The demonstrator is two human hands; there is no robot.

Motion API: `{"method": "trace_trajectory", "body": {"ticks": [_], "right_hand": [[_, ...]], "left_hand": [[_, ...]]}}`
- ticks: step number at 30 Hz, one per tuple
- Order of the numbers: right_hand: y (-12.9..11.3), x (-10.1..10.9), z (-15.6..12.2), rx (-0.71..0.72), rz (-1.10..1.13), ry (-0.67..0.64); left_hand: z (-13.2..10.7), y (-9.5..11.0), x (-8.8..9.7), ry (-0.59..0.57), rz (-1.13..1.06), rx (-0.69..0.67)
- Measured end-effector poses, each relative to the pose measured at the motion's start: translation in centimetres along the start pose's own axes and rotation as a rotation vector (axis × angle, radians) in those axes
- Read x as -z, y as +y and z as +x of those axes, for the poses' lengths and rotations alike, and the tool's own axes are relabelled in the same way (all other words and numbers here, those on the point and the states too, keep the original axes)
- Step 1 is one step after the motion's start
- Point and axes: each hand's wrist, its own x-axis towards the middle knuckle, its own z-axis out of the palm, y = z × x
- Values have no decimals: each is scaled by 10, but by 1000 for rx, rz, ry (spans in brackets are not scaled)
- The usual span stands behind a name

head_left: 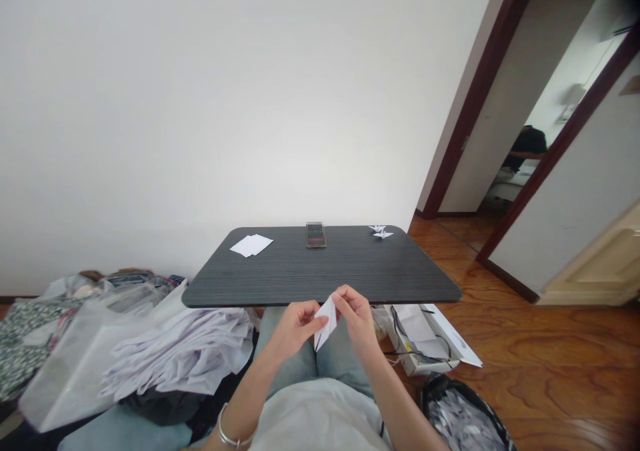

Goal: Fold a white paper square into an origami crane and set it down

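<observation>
A small piece of folded white paper [326, 324], narrow and pointed at its lower end, is held between both hands just in front of the table's near edge. My left hand [299, 328] pinches its left side with thumb and fingers. At the paper's upper right, the thumb and fingers of my right hand [354, 314] are closed on it. On the dark table [320, 274], a stack of white paper sheets [251, 245] lies at the left. Two folded paper cranes [383, 234] sit near the far right corner.
A phone [315, 235] rests at the table's back middle. Folded white cloth [185, 348] and clothes are piled at the left. Right of my legs are a white box [425, 364] with cables and a black bag [465, 414] of paper scraps. A doorway stands far right.
</observation>
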Motion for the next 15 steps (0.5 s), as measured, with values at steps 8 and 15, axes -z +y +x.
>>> {"method": "trace_trajectory", "body": {"ticks": [8, 15], "right_hand": [[-5, 2, 2, -10, -27, 2], [-2, 2, 1, -88, -50, -132]], "left_hand": [[1, 1, 1, 5, -40, -3], [1, 10, 6, 69, -41, -13]]}}
